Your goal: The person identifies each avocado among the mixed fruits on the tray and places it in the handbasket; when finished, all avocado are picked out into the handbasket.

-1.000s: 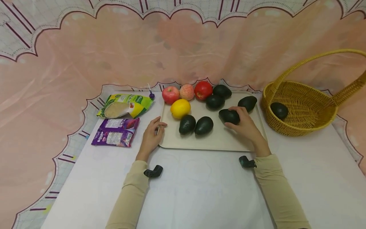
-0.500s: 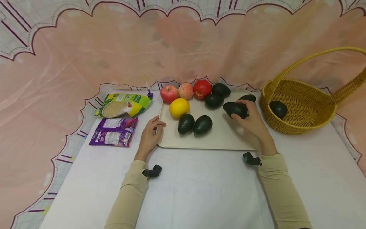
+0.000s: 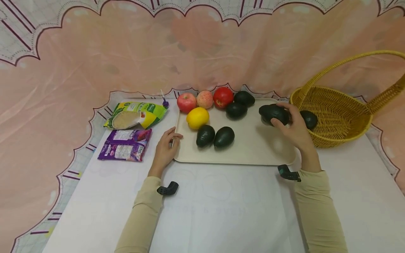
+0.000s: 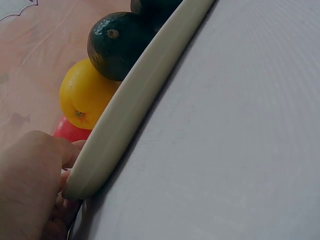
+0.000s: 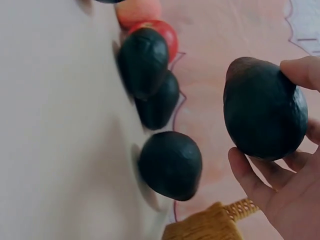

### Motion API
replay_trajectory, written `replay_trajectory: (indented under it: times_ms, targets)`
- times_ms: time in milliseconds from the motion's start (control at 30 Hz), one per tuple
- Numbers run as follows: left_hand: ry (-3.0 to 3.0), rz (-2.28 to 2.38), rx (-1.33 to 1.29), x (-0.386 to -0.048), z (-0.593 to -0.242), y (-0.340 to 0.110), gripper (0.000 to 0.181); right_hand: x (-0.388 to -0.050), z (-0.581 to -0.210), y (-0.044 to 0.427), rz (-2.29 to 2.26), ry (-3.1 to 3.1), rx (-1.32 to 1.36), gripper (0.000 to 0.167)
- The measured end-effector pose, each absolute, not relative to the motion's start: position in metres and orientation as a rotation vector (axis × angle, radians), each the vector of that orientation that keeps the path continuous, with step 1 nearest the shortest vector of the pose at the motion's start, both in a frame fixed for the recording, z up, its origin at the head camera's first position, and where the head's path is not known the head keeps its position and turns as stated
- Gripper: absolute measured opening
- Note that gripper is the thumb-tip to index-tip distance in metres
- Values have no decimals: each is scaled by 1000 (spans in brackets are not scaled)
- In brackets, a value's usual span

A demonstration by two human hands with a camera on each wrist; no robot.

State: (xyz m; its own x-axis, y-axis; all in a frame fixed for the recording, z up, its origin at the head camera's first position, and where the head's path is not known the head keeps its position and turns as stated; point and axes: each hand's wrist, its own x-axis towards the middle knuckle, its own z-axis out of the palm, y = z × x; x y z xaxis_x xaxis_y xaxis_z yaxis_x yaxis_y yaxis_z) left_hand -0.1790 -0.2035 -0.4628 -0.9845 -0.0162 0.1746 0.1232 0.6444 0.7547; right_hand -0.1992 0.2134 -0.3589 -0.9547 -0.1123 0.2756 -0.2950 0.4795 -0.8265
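Note:
My right hand point(image 3: 295, 128) holds a dark green avocado point(image 3: 272, 113) between thumb and fingers, raised over the right part of the beige tray point(image 3: 246, 151). In the right wrist view this avocado point(image 5: 265, 110) is clear of the tray, and another avocado point(image 5: 170, 166) sits on the tray beyond it, mostly hidden in the head view. At the tray's left edge my left hand point(image 3: 166, 147) grips the rim; the left wrist view shows fingers on both sides of it. Two avocados lie side by side point(image 3: 205, 136) near the tray's middle.
A yellow wicker basket point(image 3: 338, 140) with one avocado point(image 3: 309, 119) inside stands right of the tray. Along the tray's back are an apple point(image 3: 186, 102), a peach point(image 3: 205, 99), a red fruit point(image 3: 223, 97) and two avocados point(image 3: 236, 110). A lemon point(image 3: 197, 118) is nearby. Purple point(image 3: 124, 144) and green point(image 3: 152, 112) packets lie left.
My right hand has lifted the avocado off the tray and carried it rightward toward the basket, now covering the avocado behind it. The left hand stays at the tray's edge.

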Motion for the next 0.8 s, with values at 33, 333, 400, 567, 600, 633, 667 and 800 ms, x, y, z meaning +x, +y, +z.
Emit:
replay_trajectory:
  times_ms: [33, 333, 400, 567, 600, 633, 667, 800]
  targets:
    - [-2697, -1256, -89, -179, -463, -203, 19, -197, -356, 214, 1476, -2525, 354, 53]
    - [-2716, -1251, -78, -180, -462, -203, 19, -207, -366, 239, 1489, -2446, 284, 53]
    - [-2722, -1251, -73, -180, -462, -203, 19, -208, -367, 245, 1474, -2446, 272, 53]
    - [-2718, -1257, -78, -179, -461, -203, 19, -206, -366, 258, 1495, -2434, 205, 52]
    - [-2716, -1257, -79, -179, -462, -203, 19, -206, -365, 260, 1502, -2424, 185, 51]
    - [-2715, -1257, -81, -179, -462, -203, 19, -205, -365, 262, 1518, -2414, 169, 51]
    - [-2714, -1254, -82, -179, -462, -203, 19, -205, -365, 265, 1527, -2403, 156, 50]
    - [-2710, -1253, -90, -180, -463, -204, 19, -202, -365, 272, 1572, -2354, 105, 49]
